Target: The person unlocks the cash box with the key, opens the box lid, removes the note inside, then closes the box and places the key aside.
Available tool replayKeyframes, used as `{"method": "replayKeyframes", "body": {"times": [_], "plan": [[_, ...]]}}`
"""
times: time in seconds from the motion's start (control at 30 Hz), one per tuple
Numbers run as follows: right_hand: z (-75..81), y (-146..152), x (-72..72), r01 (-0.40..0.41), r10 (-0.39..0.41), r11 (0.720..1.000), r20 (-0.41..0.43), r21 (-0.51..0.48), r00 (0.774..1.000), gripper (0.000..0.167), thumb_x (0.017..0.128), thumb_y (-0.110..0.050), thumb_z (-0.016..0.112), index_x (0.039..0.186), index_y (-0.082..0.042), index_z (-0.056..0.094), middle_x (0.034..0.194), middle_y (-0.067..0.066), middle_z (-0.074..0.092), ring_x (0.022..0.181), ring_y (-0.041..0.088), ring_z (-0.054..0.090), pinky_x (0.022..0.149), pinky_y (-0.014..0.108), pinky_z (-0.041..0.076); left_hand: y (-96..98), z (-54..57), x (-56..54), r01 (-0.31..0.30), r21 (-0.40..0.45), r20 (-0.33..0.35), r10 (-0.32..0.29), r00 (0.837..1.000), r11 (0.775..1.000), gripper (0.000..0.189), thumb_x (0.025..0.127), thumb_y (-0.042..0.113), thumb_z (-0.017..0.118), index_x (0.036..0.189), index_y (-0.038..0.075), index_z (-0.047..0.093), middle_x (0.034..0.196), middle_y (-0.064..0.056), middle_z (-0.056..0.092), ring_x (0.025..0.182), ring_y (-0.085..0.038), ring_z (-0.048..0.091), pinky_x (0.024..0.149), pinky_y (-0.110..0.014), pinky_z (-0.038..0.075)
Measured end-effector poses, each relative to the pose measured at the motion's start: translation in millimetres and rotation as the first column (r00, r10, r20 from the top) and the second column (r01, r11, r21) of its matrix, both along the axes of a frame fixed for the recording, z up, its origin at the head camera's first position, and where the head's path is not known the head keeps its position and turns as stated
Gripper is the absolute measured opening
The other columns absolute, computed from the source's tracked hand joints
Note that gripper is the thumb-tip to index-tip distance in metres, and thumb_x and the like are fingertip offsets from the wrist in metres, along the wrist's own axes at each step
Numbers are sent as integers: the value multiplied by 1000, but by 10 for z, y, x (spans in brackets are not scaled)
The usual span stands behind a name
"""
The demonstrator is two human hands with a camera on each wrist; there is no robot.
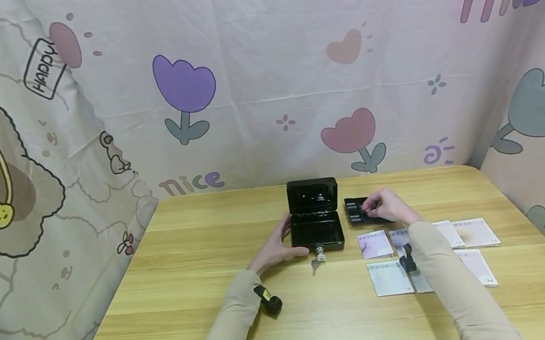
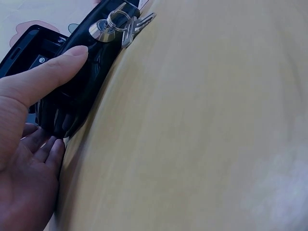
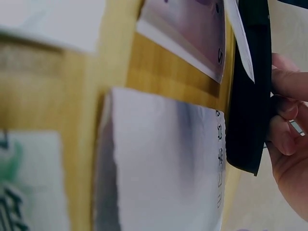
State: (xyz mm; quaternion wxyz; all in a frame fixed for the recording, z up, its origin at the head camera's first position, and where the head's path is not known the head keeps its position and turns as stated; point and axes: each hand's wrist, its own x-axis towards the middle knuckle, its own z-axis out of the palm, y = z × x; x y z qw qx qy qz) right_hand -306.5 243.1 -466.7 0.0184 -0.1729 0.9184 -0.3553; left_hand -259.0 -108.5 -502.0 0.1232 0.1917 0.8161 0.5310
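Note:
An open black cash box stands on the table with its lid tilted up at the back. My left hand holds the box by its left side, thumb on the front and fingers round the side. Keys hang on a ring from the front lock. Right of the box lies a black compartment tray. My right hand reaches over the tray with curled fingers, pinching at its middle. What exactly lies between the fingertips is mostly hidden.
Several paper pads printed like banknotes lie in two rows in front of the tray, among them a purple one and a green one. My right forearm passes over some of them. A patterned cloth hangs behind the table.

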Motion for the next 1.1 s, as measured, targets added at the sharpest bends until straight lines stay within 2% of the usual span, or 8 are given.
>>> {"method": "replayKeyframes", "body": {"times": [0.27,0.53,0.67,0.8,0.93,1.1], "plan": [[15,-18,12,7,-7,1000,-13,27,1000,15,81,8,72,96,6,76,97,22,76,84,26,69,79,36,59,5,6,2,-1,5,-1,1,1000,1000,115,79,22,86,163,9,9,169,-17,15,153,-41,25,127,-54,24],[44,-45,39,36,-36,999,-10,-19,999,15,82,8,71,97,6,76,99,25,75,82,24,71,79,37,61,3,10,3,5,11,-4,-5,1000,1000,114,80,21,86,162,8,9,169,-18,15,154,-41,24,127,-53,24],[84,-57,59,29,-29,999,-18,-24,999,15,83,6,72,97,5,76,99,25,76,78,20,70,75,30,61,4,9,-1,2,9,-4,-2,1000,1000,114,80,22,86,163,8,9,169,-18,15,154,-41,24,127,-53,24],[137,-60,89,4,-5,1000,-44,-23,999,14,83,5,73,97,4,76,96,23,76,71,14,65,67,21,55,6,15,-2,0,7,-3,0,1000,1000,115,79,22,86,163,8,8,169,-18,14,154,-40,25,127,-53,24],[194,-72,128,-7,6,1000,-72,-16,997,13,82,3,75,95,2,77,92,19,76,65,9,59,62,19,50,2,19,0,2,3,-4,-2,1000,1000,115,80,23,86,163,9,8,170,-17,14,154,-40,24,127,-53,24],[299,-119,202,-59,58,998,-112,-4,992,11,82,3,76,93,0,78,91,16,78,68,7,62,64,18,52,-6,16,1,4,-3,-7,-4,1000,1000,114,80,23,86,163,9,8,170,-17,14,154,-40,25,127,-52,24]]}}
